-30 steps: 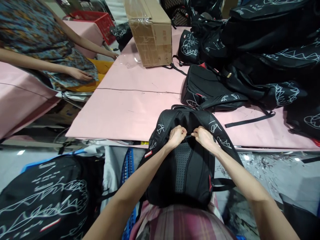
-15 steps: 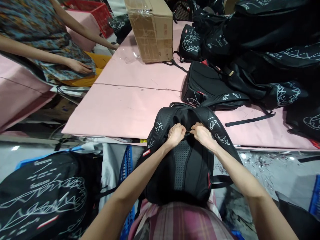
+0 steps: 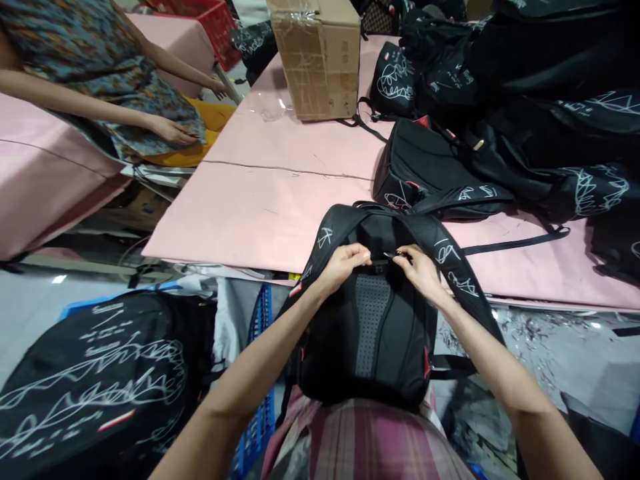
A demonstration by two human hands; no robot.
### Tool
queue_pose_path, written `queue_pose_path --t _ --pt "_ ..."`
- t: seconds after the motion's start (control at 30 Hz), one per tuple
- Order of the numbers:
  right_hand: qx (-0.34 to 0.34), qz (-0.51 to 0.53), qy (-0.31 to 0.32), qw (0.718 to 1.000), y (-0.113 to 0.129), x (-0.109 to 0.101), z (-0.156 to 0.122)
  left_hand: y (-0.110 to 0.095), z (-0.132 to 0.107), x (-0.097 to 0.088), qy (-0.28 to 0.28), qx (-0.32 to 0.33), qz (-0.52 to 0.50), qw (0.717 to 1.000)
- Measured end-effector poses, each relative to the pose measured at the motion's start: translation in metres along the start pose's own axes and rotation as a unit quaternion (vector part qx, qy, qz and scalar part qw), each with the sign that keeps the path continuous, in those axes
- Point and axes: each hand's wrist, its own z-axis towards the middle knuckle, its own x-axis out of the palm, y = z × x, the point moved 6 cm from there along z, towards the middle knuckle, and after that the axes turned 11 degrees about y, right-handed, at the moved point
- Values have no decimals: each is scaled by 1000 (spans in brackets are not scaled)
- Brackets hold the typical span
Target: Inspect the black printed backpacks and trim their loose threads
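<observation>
A black backpack (image 3: pixel 373 333) with white scribble print lies back-side up, half on my lap and half on the edge of the pink table (image 3: pixel 260 207). My left hand (image 3: pixel 343 263) pinches the fabric just below the top of the back panel. My right hand (image 3: pixel 417 267) pinches a small dark piece, perhaps a zipper pull, at the same line. The two hands sit a few centimetres apart between the shoulder straps (image 3: pixel 450 257).
A heap of black printed bags (image 3: pixel 525 113) covers the table's right side. A taped cardboard box (image 3: pixel 320 57) stands at the far edge. Another person (image 3: pixel 100 87) in a patterned top sits at the left. A further backpack (image 3: pixel 95 380) lies beside a blue crate (image 3: pixel 255 427).
My fingers have loosened from tight fists into pinches and the hands have drawn slightly apart along the top of the back panel. The view has shifted a little.
</observation>
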Motion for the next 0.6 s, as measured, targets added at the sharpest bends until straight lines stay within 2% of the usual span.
queue_pose_path --t 0.07,0.1,0.13,0.2,0.27,0.3,0.37,0.43,0.53,0.6 --pt "-40 57 -22 997 3 2 -5 -1 -21 -10 70 -7 46 996" --pt "-63 62 -14 996 6 6 -5 3 -32 -20 79 -16 92 993" --pt "-81 52 2 995 8 13 -4 9 -42 -33 62 -26 132 989" --pt "-87 6 37 995 8 28 5 25 -58 -63 -15 -41 166 985" --pt "-44 -38 37 998 1 37 20 49 -72 -88 -78 -63 135 986" --pt "-14 -50 30 998 -4 38 27 62 -78 -94 -90 -81 115 986" --pt "34 -53 27 998 -10 41 36 89 -90 -95 -80 -125 92 985" --pt "57 -39 27 997 -10 44 32 110 -103 -84 -62 -150 85 983" --pt "23 -9 17 1000 11 62 3 129 -122 -63 -72 -126 69 987" --pt "-25 5 48 999 36 91 -20 135 -129 -55 -95 -96 57 989"
